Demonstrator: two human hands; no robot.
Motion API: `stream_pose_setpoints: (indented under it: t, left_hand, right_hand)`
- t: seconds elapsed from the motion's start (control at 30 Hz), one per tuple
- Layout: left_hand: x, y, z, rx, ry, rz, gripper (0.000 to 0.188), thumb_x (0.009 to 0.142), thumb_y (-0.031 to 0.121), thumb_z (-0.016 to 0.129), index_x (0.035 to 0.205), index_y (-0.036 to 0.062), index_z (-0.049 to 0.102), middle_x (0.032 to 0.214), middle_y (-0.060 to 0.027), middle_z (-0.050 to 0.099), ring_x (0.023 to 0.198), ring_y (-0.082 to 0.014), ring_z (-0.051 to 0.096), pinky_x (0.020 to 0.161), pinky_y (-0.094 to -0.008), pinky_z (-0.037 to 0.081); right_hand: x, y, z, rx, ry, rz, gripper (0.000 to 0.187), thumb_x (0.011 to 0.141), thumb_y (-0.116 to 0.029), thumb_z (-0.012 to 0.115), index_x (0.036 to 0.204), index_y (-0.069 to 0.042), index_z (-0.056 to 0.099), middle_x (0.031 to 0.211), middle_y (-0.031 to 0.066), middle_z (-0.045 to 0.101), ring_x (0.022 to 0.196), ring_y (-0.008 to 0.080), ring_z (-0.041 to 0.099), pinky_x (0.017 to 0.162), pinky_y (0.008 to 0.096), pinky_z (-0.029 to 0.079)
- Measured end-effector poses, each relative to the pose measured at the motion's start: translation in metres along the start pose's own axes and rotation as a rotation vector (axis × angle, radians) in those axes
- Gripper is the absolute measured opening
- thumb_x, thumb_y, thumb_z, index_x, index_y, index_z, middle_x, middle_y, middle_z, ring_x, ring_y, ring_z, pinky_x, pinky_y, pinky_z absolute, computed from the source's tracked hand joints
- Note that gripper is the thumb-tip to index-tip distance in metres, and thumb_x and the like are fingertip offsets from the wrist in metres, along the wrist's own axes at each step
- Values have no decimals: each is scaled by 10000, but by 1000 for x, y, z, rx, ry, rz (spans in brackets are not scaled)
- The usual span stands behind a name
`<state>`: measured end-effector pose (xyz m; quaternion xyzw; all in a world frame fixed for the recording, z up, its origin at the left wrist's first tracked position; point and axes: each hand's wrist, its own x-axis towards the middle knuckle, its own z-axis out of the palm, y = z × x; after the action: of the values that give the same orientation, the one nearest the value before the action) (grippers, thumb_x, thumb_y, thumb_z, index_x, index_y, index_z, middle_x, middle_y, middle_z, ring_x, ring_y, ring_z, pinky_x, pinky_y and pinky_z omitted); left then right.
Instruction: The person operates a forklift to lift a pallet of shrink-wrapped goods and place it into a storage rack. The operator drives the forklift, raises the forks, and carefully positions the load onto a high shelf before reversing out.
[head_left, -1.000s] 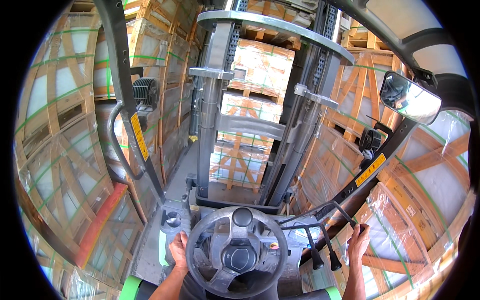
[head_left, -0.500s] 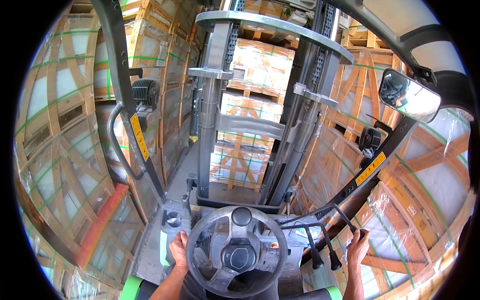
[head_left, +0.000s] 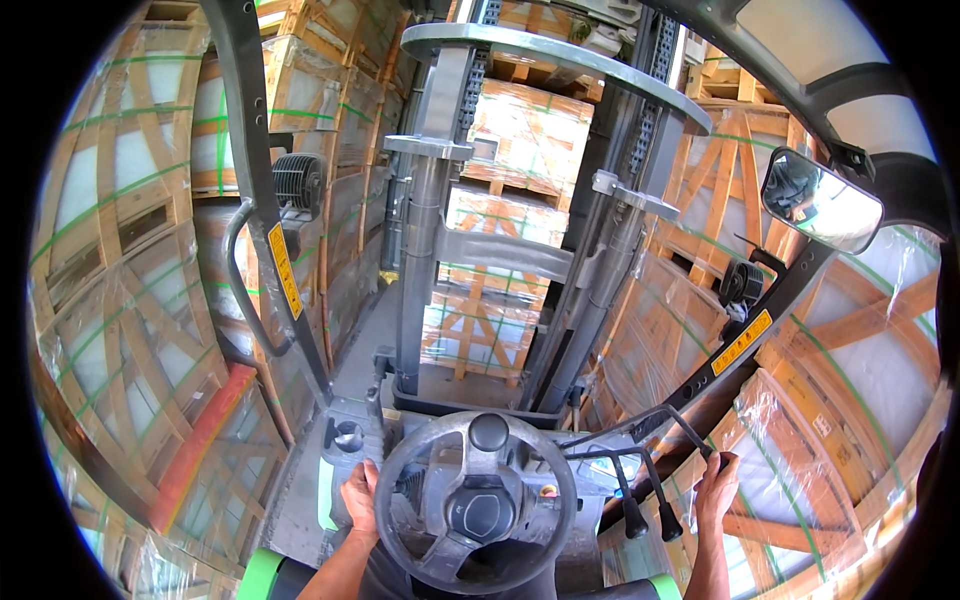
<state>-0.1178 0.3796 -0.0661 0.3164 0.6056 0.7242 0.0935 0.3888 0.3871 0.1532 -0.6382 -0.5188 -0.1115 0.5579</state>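
Note:
My left hand (head_left: 359,496) is closed at the left side of the dark grey steering wheel (head_left: 391,487), its curled fingers against the rim and partly hidden. Out to the right, my right hand (head_left: 716,490) is wrapped round the black knob of a long bent control lever (head_left: 684,424). Two shorter levers with black knobs, a nearer one (head_left: 635,522) and another (head_left: 670,522), stand between the wheel and that hand, untouched. Past the wheel rises the forklift's grey mast (head_left: 421,250), with chains (head_left: 640,140) along its uprights.
Shrink-wrapped wooden crates (head_left: 120,330) with green straps stand close on the left, and more crates (head_left: 800,460) on the right. Stacked crates (head_left: 505,225) show through the mast. A mirror (head_left: 822,200) and work lamp (head_left: 742,288) sit by the right post; a red beam (head_left: 203,447) lies left.
The view has shifted slightly, so the mast and posts sit a little further right. Both hands keep their places, with the right still on the lever.

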Motion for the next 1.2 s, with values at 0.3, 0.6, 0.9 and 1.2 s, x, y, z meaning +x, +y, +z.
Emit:
stream_pose_setpoints:
  t: [0.3,0.6,0.9,1.2]
  left_hand:
    - [-2,10,0,63,7,6,400,985,251,546,690,-17,521,548,-208,486,494,-207,359,494,-421,385]
    - [-2,16,-1,87,21,19,379,975,244,552,694,-10,534,574,-234,523,465,-294,432,500,-436,402]
    - [-6,27,-5,185,35,40,338,971,258,562,725,31,605,610,-228,588,563,-413,612,541,-469,455]
    - [-9,31,-2,240,41,45,347,958,295,569,688,78,581,597,-206,611,580,-425,626,556,-532,497]
  right_hand:
    - [-1,57,1,-78,69,-97,239,1011,-237,537,1025,2,524,646,166,566,443,249,528,474,403,431]
    - [-77,64,-27,92,19,77,266,1018,-250,519,1064,13,528,741,156,572,546,200,562,466,345,438]
    - [-99,16,-40,-417,264,-495,382,953,-260,657,1182,38,588,1035,230,635,940,396,616,835,466,509]
    - [-117,-34,-9,-203,-28,-549,222,978,-180,591,1067,15,645,954,206,651,864,381,622,765,463,503]
